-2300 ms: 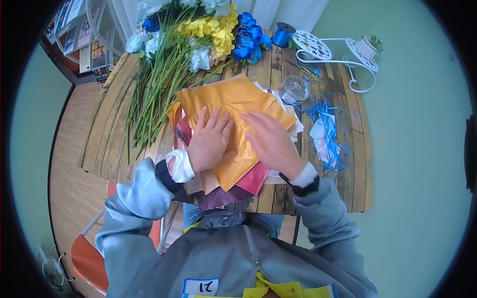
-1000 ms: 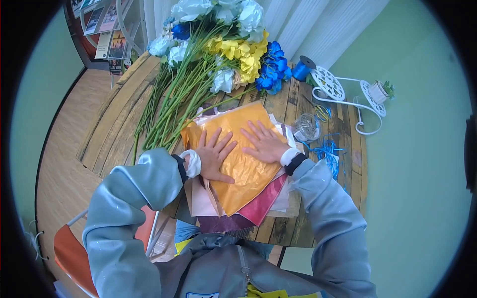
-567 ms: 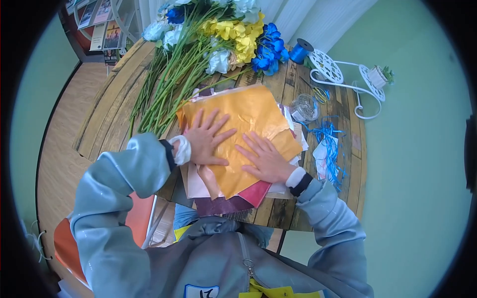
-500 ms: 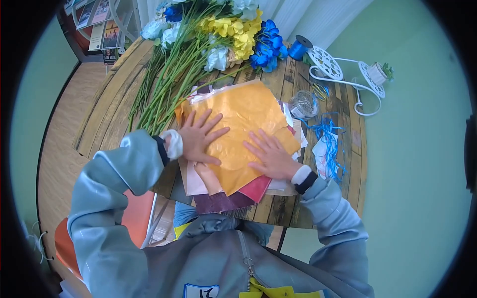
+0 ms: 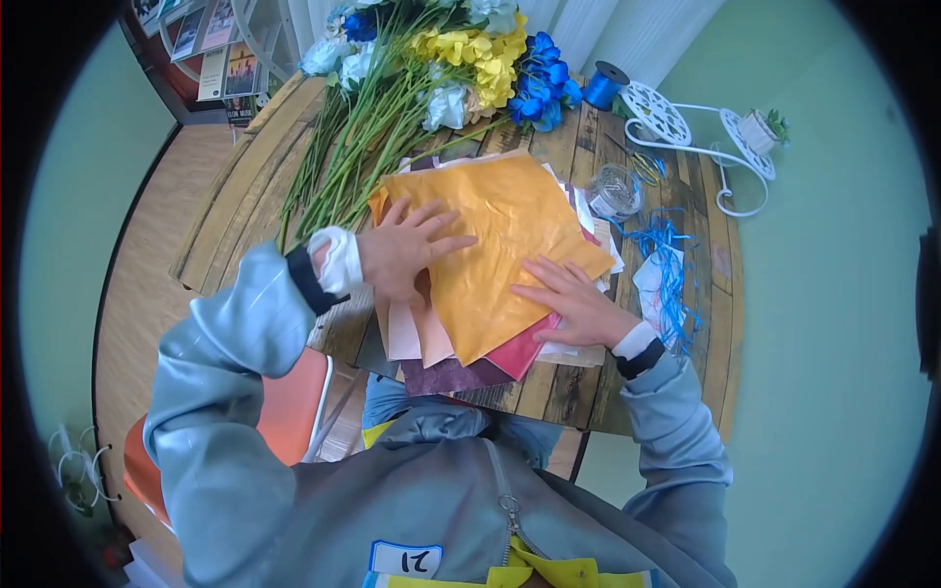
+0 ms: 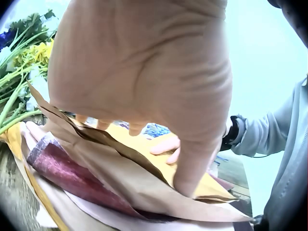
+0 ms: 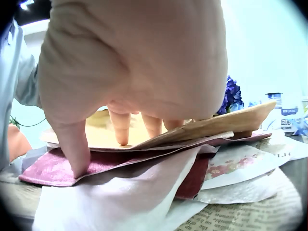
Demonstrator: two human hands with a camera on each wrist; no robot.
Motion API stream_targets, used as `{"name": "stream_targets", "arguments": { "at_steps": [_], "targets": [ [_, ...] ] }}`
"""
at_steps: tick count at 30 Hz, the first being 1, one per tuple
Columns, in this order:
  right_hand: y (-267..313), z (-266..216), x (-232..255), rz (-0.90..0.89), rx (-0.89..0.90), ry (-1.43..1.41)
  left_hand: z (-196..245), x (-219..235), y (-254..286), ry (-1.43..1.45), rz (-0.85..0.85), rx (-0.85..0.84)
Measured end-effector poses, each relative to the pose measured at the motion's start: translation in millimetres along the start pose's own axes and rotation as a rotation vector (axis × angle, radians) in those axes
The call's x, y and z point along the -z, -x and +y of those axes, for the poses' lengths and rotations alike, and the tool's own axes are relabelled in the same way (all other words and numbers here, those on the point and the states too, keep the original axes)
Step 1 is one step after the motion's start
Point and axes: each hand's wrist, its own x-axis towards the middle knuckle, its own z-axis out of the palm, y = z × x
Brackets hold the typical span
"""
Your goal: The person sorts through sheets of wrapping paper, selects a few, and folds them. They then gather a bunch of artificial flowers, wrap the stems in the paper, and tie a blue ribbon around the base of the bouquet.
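An orange sheet of wrapping paper, lightly creased, tops a loose stack of papers. Beneath its near edge peek a crimson sheet, a dark purple one and a pale pink one. My left hand rests on the orange sheet's left side, fingers spread; its thumb touches the paper in the left wrist view. Toward the lower right corner lies my right hand, fingertips on the orange sheet. In the right wrist view its thumb presses the crimson layer. Neither hand grips anything.
Artificial flowers with long green stems lie at the back left. On the right are a clear tub, scissors, tangled blue ribbon strips, a blue ribbon spool and a white metal stand.
The orange sheet lies flatter than at first. My hands have slid apart over it, the left toward its left edge, the right toward its lower right edge.
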Motion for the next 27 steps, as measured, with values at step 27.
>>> {"name": "stream_targets", "arguments": {
  "at_steps": [27],
  "targets": [
    [0,4,11,0.926,-0.416,-0.684,-35,-35,-10,0.285,0.757,0.508]
  ]
}}
